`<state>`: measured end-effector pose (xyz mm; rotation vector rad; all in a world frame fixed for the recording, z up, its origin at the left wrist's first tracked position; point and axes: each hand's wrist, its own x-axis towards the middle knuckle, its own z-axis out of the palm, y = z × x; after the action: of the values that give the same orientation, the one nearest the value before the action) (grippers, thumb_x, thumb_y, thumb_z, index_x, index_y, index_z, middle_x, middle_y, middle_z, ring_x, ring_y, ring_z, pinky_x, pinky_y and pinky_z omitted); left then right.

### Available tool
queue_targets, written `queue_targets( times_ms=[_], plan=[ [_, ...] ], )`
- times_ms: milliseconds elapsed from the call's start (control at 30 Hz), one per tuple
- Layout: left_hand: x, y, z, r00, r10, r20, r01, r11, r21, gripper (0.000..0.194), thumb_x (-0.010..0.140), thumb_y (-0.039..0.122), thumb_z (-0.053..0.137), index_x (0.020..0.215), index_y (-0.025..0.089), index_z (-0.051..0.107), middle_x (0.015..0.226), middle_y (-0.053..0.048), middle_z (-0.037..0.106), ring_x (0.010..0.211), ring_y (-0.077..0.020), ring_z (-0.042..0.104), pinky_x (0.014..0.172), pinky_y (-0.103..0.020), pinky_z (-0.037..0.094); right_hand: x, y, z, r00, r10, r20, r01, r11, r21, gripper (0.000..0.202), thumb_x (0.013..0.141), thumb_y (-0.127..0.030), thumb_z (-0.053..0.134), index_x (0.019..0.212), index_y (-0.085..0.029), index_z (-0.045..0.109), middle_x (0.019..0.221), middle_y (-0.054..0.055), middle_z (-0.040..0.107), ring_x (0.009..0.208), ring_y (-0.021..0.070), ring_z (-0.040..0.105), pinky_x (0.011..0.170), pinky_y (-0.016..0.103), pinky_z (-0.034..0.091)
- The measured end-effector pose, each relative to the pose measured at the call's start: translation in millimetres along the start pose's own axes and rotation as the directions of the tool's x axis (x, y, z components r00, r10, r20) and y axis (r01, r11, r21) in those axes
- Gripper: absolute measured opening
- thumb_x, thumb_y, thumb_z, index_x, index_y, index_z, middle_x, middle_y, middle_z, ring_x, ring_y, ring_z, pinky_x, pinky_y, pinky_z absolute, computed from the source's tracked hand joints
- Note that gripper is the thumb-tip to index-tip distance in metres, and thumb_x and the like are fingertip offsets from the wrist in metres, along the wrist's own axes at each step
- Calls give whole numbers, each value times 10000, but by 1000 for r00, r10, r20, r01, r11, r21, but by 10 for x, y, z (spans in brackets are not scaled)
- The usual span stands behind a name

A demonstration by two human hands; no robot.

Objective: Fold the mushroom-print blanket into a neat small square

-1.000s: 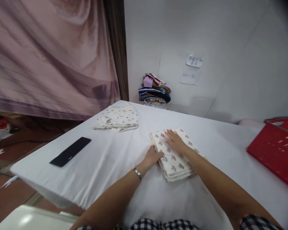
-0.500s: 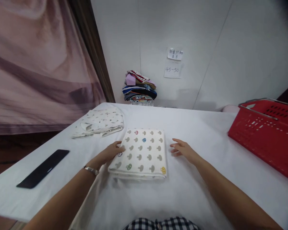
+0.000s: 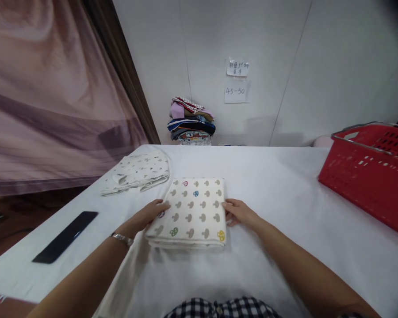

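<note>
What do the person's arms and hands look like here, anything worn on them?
Both forearms are bare, no gloves. The left hand has a slim silver bracelet at the wrist. The right hand shows no jewellery. Black-and-white checked clothing shows at the bottom edge.

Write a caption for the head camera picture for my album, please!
Left hand and right hand touch the sides of a folded cream mushroom-print cloth on a white table.

There is one view only, from a camera on the person's head. It looks forward and down across the tabletop [image 3: 285, 194] toward the wall [image 3: 268, 44] behind it. The near edge of the tabletop is close under the camera; its far edge meets the wall.
</note>
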<state>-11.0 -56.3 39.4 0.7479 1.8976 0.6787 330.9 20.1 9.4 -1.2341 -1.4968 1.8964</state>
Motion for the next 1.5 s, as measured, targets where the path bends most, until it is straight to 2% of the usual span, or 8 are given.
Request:
queue_targets(
  times_ms=[133,367,633,867,1100,1233,1367,1500],
  plan=[
    [-8,-22,17,1000,14,2,-14,997,-74,841,609,509,761,1309,171,441,1221,-158,610,989,-294,650,777,-363,555,31,10,98,997,-47,-66,43,997,-66,862,749,-498,679,1436,-196,255,881,74,684,637,177,640,500,277,519],
    [-287,121,193,996,52,76,-28,956,-292,697,642,366,767,1245,162,483,1018,-126,697,886,-293,679,738,-396,566,52,-31,117,980,-155,-123,161,986,36,745,712,-330,687,1376,-250,357,950,45,675,863,218,661,753,346,538],
    [-552,235,1347,938,261,229,-105,842,-529,729,596,382,814,1214,164,494,1067,-155,673,855,-268,679,682,-370,569,107,-645,-1105,904,-265,-335,174,945,-278,844,675,-310,725,1422,-238,339,824,6,660,644,145,626,594,238,494],
    [-540,262,2050,933,293,209,-100,770,-630,876,597,330,822,1294,190,311,1154,-185,609,871,-278,669,631,-408,583,96,-230,-1636,881,-253,-400,-92,737,-670,584,759,-328,643,1306,-165,521,883,59,698,794,197,658,748,291,510],
    [-530,231,1789,940,203,274,-69,899,-432,833,695,352,743,1354,187,261,1063,-148,631,649,-191,669,577,-322,556,39,-366,-1054,805,-559,-200,61,414,-908,454,854,-331,484,1288,-209,536,1300,94,563,1210,262,502,1023,408,384],
    [-280,238,1535,969,244,32,-226,933,-281,699,778,322,639,1371,168,303,1142,-148,589,606,-131,632,554,-277,525,-32,-346,-400,840,-538,76,325,385,-864,497,894,-439,423,1350,-247,470,1421,53,451,1316,232,391,1073,414,333],
    [49,295,1316,871,454,-185,-459,888,22,508,799,262,584,1289,194,468,1196,-98,574,769,-137,627,718,-279,515,-36,-107,-29,881,-389,269,383,255,-888,567,911,-484,384,1421,-235,376,1505,71,301,1404,247,209,1134,498,135],
    [225,401,1255,771,618,-150,-572,777,261,483,791,223,570,1272,212,530,1260,-78,559,952,-168,596,879,-287,457,-44,-42,-13,898,-345,274,366,237,-900,573,935,-480,335,1449,-229,315,1528,76,233,1419,231,150,1135,502,94]
  ],
)
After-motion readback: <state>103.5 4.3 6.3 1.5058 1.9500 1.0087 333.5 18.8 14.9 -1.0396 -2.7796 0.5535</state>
